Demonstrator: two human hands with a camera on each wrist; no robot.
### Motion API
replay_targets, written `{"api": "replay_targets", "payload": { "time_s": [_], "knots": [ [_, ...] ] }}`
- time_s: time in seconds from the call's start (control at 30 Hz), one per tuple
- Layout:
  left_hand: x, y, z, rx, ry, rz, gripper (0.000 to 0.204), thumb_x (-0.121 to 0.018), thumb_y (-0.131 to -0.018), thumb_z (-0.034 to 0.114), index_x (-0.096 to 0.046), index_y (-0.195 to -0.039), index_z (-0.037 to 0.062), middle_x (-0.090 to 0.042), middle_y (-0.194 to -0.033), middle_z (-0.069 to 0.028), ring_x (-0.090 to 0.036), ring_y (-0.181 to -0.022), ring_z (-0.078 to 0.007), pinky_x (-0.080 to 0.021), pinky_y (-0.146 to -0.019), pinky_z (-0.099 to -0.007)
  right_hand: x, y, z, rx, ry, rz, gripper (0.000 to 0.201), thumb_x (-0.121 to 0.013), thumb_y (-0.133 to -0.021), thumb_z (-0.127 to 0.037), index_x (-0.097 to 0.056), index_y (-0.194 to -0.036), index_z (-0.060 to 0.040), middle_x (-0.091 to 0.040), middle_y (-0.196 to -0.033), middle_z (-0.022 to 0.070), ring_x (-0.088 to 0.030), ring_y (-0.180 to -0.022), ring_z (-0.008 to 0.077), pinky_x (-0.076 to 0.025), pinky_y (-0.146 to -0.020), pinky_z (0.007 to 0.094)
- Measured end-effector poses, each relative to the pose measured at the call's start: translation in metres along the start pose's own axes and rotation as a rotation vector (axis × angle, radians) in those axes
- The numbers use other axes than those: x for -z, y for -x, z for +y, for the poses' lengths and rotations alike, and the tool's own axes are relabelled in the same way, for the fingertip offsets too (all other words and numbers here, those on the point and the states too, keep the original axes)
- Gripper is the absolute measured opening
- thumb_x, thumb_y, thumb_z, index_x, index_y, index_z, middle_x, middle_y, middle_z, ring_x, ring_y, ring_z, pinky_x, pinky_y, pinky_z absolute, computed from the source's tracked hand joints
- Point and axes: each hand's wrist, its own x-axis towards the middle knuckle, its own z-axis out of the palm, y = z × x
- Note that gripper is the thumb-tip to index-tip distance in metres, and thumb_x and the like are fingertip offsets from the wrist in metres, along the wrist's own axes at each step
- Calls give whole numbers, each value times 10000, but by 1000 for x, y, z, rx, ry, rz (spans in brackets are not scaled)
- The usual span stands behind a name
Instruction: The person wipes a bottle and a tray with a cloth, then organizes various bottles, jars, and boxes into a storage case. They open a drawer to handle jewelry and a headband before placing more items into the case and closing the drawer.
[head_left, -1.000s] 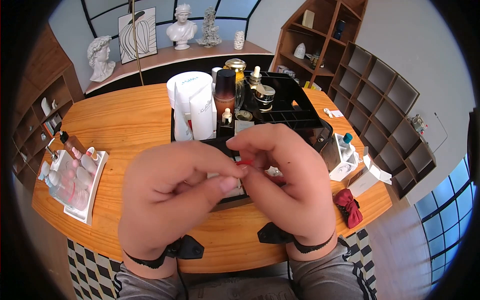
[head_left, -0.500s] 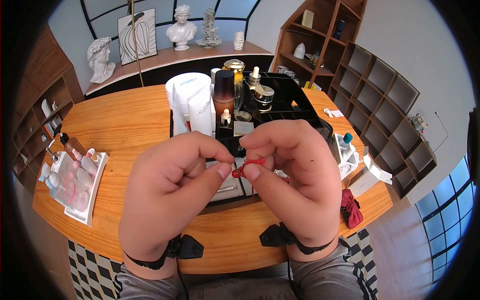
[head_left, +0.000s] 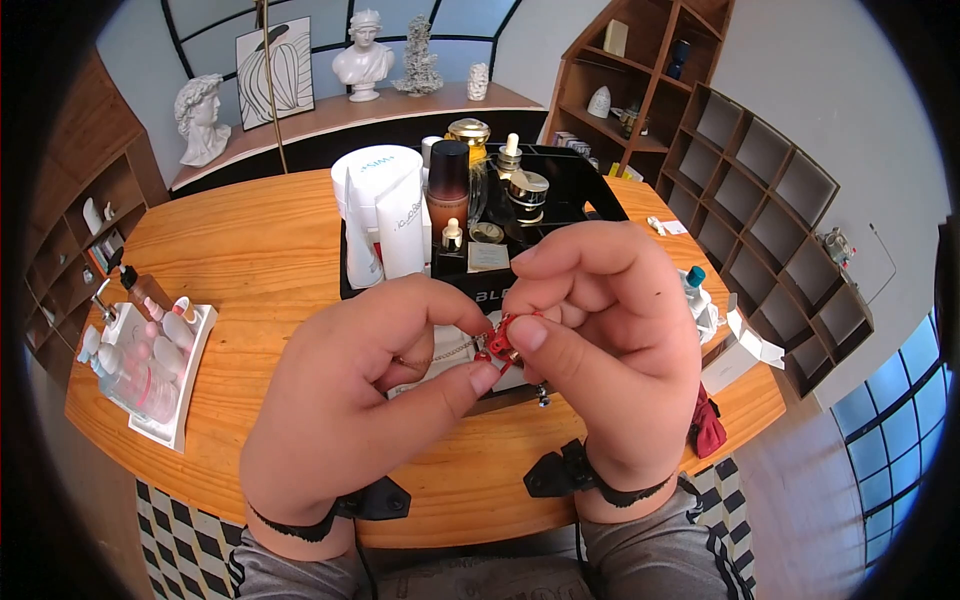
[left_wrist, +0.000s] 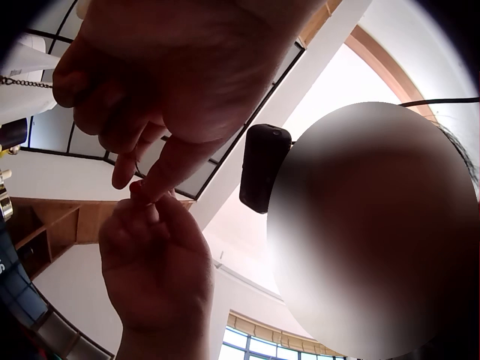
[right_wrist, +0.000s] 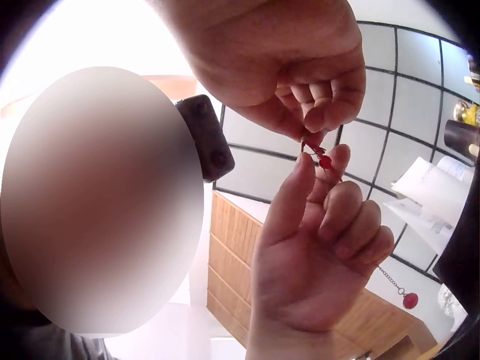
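Observation:
Over the front of a black cosmetics case [head_left: 487,296], both hands meet at a small piece of red jewelry [head_left: 497,343]. My right hand [head_left: 625,335] pinches it between thumb and index finger. My left hand [head_left: 365,375] holds a fine metal chain [head_left: 452,352], its thumb and index fingertips right at the red piece. In the right wrist view, the chain's loose end hangs below the left hand and carries a round red bead [right_wrist: 410,301]. Fingers hide part of the jewelry. Behind the hands, a light-coloured compartment of the case shows.
White tubs and tubes [head_left: 403,228], a brown bottle [head_left: 448,190] and gold-capped jars crowd the case. At left stands a white tray [head_left: 195,375] of bottles. A white box [head_left: 740,365] and a dark red bow [head_left: 708,425] lie at right on the wooden table [head_left: 270,240].
My right hand has shifted slightly right, and the red piece has turned between the fingers. The chain from the left hand now shows in the head view.

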Motion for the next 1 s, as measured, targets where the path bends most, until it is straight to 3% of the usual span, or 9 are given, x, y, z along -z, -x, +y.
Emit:
{"api": "replay_targets", "payload": {
  "time_s": [0.07,0.17,0.47,0.57,0.67,0.87,1.0],
  "knots": [
    [0,0,-3,19,1,11,200,-691,-805,-23,-624,-994,-15,-489,-645,69,-380,-582,-5,-261,-546,-189,-1,0,1,0,-45,11,325,-634,-833,97,-537,-1136,33,-654,-916,76,-594,-741,69,-465,-610,171],
    [-1,-2,-9,-95,-2,42,118,-714,-826,16,-648,-919,43,-296,-553,65,-262,-502,-44,-204,-471,-254,-2,-1,0,-3,-67,18,320,-635,-836,90,-536,-1134,34,-663,-905,82,-596,-722,71,-465,-601,174],
    [-1,-1,-6,-99,3,22,96,-696,-828,6,-655,-910,36,-338,-546,59,-287,-498,-35,-214,-464,-249,-1,-1,-1,-2,-59,30,324,-633,-828,95,-535,-1132,39,-665,-904,90,-599,-715,74,-474,-596,177],
    [0,0,-6,-91,43,12,90,-687,-828,-3,-655,-906,27,-364,-548,61,-299,-500,-29,-215,-463,-247,-1,-1,0,14,-22,36,323,-635,-825,96,-538,-1129,40,-662,-905,88,-597,-726,73,-471,-601,175],
    [3,3,4,46,75,-31,109,-606,-829,-34,-647,-930,-30,-571,-679,25,-451,-585,-18,-312,-543,-188,2,0,-2,9,50,16,323,-635,-823,96,-541,-1127,42,-654,-910,85,-594,-737,73,-469,-611,172],
    [6,3,6,99,142,-56,129,-590,-834,12,-652,-936,-38,-630,-799,-32,-544,-715,-66,-392,-639,-201,9,0,-1,43,263,-66,301,-612,-832,99,-549,-1122,44,-630,-903,71,-585,-750,76,-460,-625,178],
    [7,3,5,62,191,-46,107,-581,-844,36,-647,-897,-30,-616,-804,-28,-536,-736,-80,-407,-656,-216,11,-2,-2,124,440,-103,232,-576,-848,110,-585,-1071,48,-618,-893,56,-571,-773,76,-446,-644,192]
  ]
}}
